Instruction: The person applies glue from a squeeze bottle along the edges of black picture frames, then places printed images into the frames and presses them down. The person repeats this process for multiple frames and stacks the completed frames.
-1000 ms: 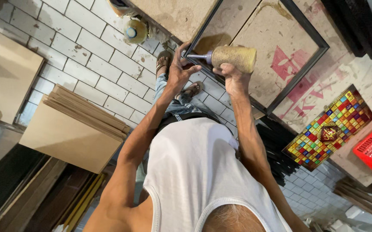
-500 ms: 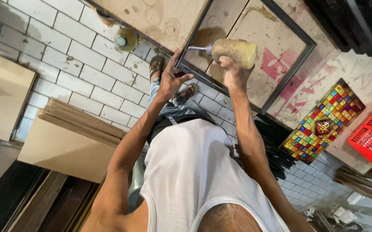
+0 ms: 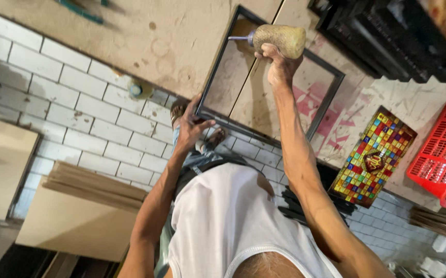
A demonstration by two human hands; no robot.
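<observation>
boards (image 3: 73, 219): stacked flat on tiled floor, far left
left hand (image 3: 188, 131): fingers curled on frame's near-left corner, pinning it to bench edge
frame (image 3: 326, 110): dark, rectangular, flat on bench, between both hands
right hand (image 3: 278, 67): fist closed tight round bottle, raised over frame
bottle (image 3: 278, 40): tan, lying sideways, nozzle pointing left above frame's far side
mosaic panel (image 3: 376, 157): right of frame
red crate (image 3: 442, 154): far right

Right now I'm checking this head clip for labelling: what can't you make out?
- Head view: tip of the wooden-handled tool in the right hand, too small against the workbench.
- Black frame: near corner hidden under the left hand.
- Red crate: cut off by the right edge.
- Stacked boards: partly hidden by the left arm.
</observation>
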